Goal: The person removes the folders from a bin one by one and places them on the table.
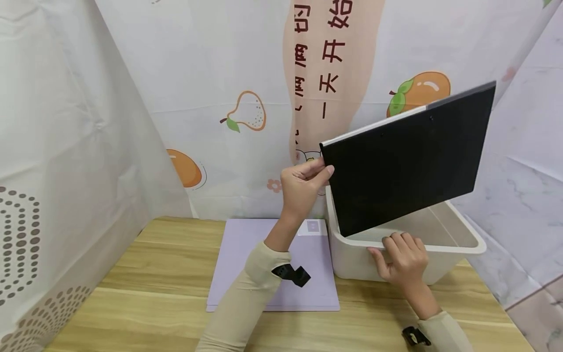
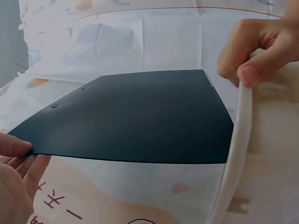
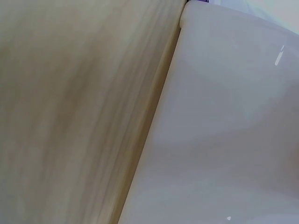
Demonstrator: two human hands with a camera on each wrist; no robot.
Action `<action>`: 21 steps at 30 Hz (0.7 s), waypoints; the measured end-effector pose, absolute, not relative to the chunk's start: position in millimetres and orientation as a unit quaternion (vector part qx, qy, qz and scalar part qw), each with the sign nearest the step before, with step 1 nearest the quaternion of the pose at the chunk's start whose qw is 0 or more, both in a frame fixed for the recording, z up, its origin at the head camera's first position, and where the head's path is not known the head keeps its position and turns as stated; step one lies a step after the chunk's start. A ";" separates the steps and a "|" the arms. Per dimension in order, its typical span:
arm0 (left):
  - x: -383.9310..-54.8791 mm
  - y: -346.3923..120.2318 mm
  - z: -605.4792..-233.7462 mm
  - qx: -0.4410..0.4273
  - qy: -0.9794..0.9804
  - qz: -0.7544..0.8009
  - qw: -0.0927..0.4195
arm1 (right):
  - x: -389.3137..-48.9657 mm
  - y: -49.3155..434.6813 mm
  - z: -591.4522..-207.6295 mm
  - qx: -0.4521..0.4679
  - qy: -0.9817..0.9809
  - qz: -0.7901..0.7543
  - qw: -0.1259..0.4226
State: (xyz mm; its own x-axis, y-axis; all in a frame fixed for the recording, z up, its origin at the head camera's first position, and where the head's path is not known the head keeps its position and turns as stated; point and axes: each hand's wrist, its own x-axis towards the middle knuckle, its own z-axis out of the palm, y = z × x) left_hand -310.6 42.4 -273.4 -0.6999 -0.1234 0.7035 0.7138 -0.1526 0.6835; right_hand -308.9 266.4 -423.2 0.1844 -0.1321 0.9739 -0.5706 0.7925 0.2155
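Note:
My left hand (image 1: pixel 303 188) pinches the upper left corner of a thin black rectangular board (image 1: pixel 409 161) between thumb and fingers. The board tilts above a white plastic bin (image 1: pixel 356 259), with its lower left corner dipping near the bin's inside. Two small dark marks show near its top edge, which has a white strip and a grey stretch. My right hand (image 1: pixel 404 259) holds the bin's front rim, fingers hooked over it and thumb outside. In the left wrist view, the left fingers (image 2: pixel 16 147) grip the board's corner, and the right hand (image 2: pixel 261 51) grips the rim.
A flat lilac folder (image 1: pixel 246 239) with a pale label lies left of the bin, under my left forearm. Both stand on a wooden table (image 1: pixel 158 283). A printed white curtain (image 1: pixel 211 63) hangs behind. The right wrist view shows mostly the bin's outer wall (image 3: pixel 215 116).

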 end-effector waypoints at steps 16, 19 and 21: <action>-308.9 14.2 -263.2 -0.238 -0.594 -0.698 0.323 | -309.5 264.8 -421.3 0.280 -0.611 0.156 0.724; -309.9 9.6 -264.9 -0.243 -0.618 -0.674 0.324 | -308.8 264.2 -420.3 0.280 -0.612 0.156 0.723; -310.9 6.9 -266.2 -0.248 -0.625 -0.669 0.316 | -308.1 263.9 -420.0 0.279 -0.613 0.156 0.723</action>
